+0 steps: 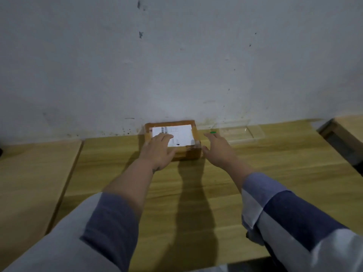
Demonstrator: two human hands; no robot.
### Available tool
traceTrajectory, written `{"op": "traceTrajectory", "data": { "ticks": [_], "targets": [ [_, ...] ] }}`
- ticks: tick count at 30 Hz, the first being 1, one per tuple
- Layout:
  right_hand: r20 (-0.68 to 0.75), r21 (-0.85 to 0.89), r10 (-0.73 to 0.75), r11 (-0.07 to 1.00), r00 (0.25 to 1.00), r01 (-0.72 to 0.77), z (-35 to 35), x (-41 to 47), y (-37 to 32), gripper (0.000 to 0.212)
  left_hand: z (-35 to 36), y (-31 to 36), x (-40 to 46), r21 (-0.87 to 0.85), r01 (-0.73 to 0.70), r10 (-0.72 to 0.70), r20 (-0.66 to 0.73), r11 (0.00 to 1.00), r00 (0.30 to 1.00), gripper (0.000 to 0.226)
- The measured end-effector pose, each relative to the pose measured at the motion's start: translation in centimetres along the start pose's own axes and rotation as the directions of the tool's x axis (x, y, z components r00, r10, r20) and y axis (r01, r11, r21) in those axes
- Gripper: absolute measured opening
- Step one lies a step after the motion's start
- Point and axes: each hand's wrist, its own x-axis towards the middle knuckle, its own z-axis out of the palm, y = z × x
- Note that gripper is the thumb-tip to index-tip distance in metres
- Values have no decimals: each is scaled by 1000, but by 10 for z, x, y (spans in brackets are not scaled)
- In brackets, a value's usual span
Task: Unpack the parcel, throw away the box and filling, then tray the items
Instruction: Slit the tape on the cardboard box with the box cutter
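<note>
A small brown cardboard parcel (191, 150) with a white shipping label (181, 134) sits taped shut at the back of the wooden table, close to the wall. My left hand (159, 150) lies flat on its top near the left corner, fingers straight over the label. My right hand (218, 149) is spread beside the parcel's right side, thumb near the box wall; whether it touches is unclear. A small green thing (213, 132) shows at my right fingertips. A clear plastic tray (247, 133) lies right of the parcel against the wall.
The wooden table (196, 183) meets a second table (35, 173) on the left with a narrow gap between them. A dark gap and another wooden surface (349, 124) lie at the far right. A white marked wall stands right behind the parcel.
</note>
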Motion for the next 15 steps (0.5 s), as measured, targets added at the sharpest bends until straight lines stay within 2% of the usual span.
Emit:
{"op": "traceTrajectory", "data": {
  "ticks": [4,7,15],
  "targets": [
    [14,3,125,992,992,-125,27,8,22,55,23,-14,17,50,-57,52,94,997,994,63],
    [39,5,211,977,977,-212,41,14,38,56,34,-21,32,85,-88,78,115,992,990,73],
    [-14,-106,257,960,966,-257,67,42,53,56,57,-38,55,238,-106,85,97,965,992,89]
  ]
}}
